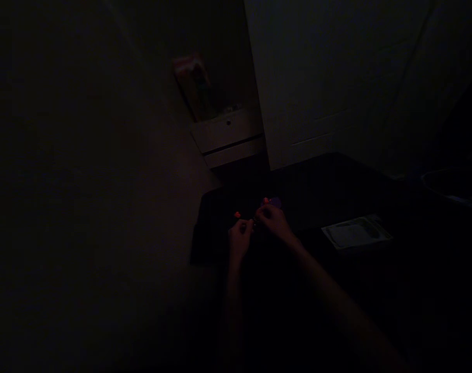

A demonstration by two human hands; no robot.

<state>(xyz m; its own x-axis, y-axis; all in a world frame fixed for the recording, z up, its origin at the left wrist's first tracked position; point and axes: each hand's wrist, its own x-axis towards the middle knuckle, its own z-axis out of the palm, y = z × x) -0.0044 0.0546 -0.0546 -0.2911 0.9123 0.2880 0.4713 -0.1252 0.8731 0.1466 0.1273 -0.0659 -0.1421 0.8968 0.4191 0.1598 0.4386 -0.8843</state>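
The scene is very dark. My left hand (240,234) is closed in a pinch over a dark surface (216,243). Close beside it on the right, my right hand (272,217) also pinches, its fingertips nearly meeting those of the left. Something small and dark sits between the fingertips, too dim to name. A small glowing red thing (237,214) lies just beyond my left hand. Past the right fingers is another small red thing (266,200), with a purple rounded object (275,202) against it.
A flat, light-coloured box or book (356,232) lies to the right of my hands. Behind stand a pale drawer unit (231,137) with a reddish package (192,83) on top and a large pale panel (317,77). A wall (103,181) runs along the left.
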